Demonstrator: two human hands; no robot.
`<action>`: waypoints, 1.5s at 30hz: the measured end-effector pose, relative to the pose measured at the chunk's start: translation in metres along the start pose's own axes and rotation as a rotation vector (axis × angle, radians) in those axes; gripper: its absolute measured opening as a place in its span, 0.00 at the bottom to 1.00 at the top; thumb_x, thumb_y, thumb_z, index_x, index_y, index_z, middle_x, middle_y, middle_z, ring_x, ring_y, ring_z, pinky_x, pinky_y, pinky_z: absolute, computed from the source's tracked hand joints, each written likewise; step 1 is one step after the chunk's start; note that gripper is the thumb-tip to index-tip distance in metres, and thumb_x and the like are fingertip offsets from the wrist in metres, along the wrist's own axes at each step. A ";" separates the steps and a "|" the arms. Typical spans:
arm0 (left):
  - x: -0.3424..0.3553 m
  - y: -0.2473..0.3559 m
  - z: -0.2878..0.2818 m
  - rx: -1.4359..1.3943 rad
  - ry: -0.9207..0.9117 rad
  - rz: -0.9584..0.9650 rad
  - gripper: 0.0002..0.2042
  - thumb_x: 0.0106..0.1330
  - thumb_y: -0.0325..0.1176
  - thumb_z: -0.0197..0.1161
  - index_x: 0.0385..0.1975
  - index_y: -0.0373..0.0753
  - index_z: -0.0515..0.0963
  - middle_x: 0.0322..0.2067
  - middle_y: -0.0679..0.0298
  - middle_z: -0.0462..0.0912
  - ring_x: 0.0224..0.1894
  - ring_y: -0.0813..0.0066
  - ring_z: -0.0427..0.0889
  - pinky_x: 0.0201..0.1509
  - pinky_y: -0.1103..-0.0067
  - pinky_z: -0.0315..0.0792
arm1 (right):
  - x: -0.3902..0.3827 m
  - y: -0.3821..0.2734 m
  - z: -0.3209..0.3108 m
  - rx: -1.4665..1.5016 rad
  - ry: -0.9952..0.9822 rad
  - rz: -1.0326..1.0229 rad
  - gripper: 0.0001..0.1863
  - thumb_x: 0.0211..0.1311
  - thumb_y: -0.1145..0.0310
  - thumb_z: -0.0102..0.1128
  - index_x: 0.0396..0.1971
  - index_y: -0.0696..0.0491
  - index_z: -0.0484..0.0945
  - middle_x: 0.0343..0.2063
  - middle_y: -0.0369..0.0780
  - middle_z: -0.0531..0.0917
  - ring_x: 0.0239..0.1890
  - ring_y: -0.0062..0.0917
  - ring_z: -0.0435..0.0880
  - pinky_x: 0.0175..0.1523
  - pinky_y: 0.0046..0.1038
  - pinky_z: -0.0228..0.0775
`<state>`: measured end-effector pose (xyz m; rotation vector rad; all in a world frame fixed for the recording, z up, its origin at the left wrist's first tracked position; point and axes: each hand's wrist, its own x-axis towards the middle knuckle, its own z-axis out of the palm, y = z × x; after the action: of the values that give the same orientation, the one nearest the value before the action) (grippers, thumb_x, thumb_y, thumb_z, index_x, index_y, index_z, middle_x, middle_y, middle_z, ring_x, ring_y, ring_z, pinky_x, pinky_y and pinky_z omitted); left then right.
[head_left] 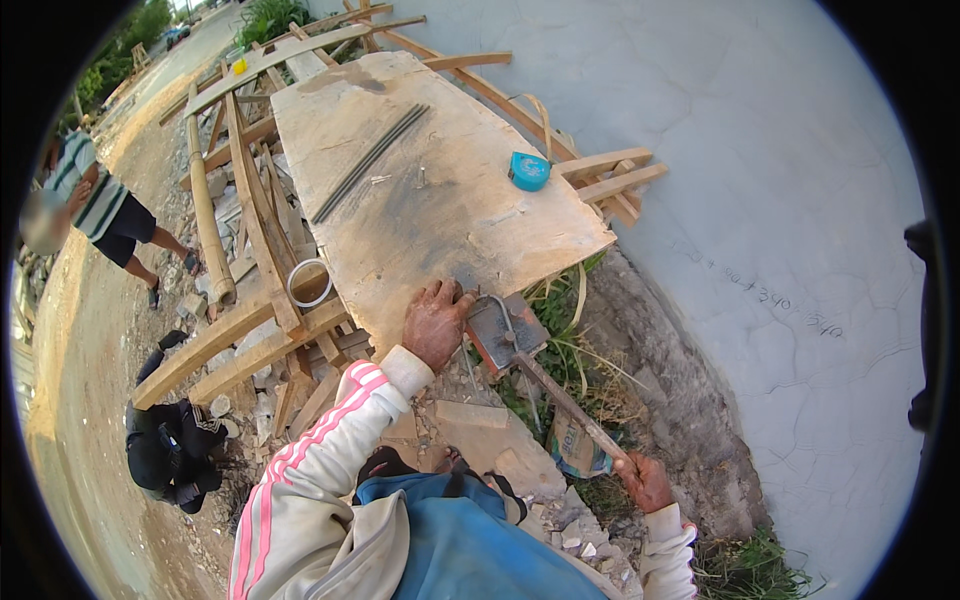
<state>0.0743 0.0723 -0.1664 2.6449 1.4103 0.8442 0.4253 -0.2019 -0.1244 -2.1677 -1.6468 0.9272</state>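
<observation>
At the near end of a worn wooden board [440,215], my left hand [435,322] is closed, its fingers around one end of a thin steel rod [506,318]. The rod curves over a dark metal plate [488,335] at the board's near right corner. My right hand [645,482] grips the lower end of a long rusty metal bar [570,405]. This bar slants up to the left, and its head meets the rod at the plate. Exactly how head and rod engage is too small to tell. Several straight steel rods [370,163] lie side by side farther up the board.
A teal tape measure [529,171] sits at the board's right edge. Left are timber beams [250,215], a white ring [309,283] and a bamboo pole [207,215]. A grey wall [760,250] rises at right. A person in stripes [105,200] and another in black [175,450] are at left.
</observation>
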 end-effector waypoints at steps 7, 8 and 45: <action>-0.001 0.002 0.001 0.069 -0.043 -0.014 0.14 0.61 0.30 0.60 0.46 0.43 0.83 0.40 0.60 0.76 0.48 0.62 0.77 0.52 0.67 0.72 | 0.057 0.022 -0.040 -0.223 0.004 -0.075 0.37 0.63 0.31 0.53 0.23 0.57 0.78 0.15 0.49 0.73 0.20 0.45 0.74 0.31 0.44 0.65; -0.001 0.002 0.001 0.077 -0.043 -0.018 0.15 0.59 0.30 0.61 0.47 0.43 0.83 0.40 0.61 0.77 0.47 0.62 0.77 0.52 0.67 0.72 | 0.065 0.023 -0.045 -0.227 0.005 -0.090 0.37 0.63 0.31 0.53 0.24 0.57 0.79 0.15 0.50 0.73 0.20 0.46 0.75 0.31 0.45 0.65; 0.001 -0.002 0.006 0.103 -0.067 0.008 0.13 0.62 0.32 0.59 0.44 0.40 0.83 0.42 0.60 0.78 0.49 0.61 0.78 0.52 0.66 0.72 | -0.055 -0.071 0.089 -0.246 0.373 0.301 0.38 0.64 0.31 0.51 0.20 0.55 0.81 0.17 0.53 0.79 0.25 0.53 0.81 0.31 0.48 0.71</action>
<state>0.0766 0.0756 -0.1715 2.7274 1.4659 0.6941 0.3073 -0.2450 -0.1342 -2.6090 -1.3368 0.3588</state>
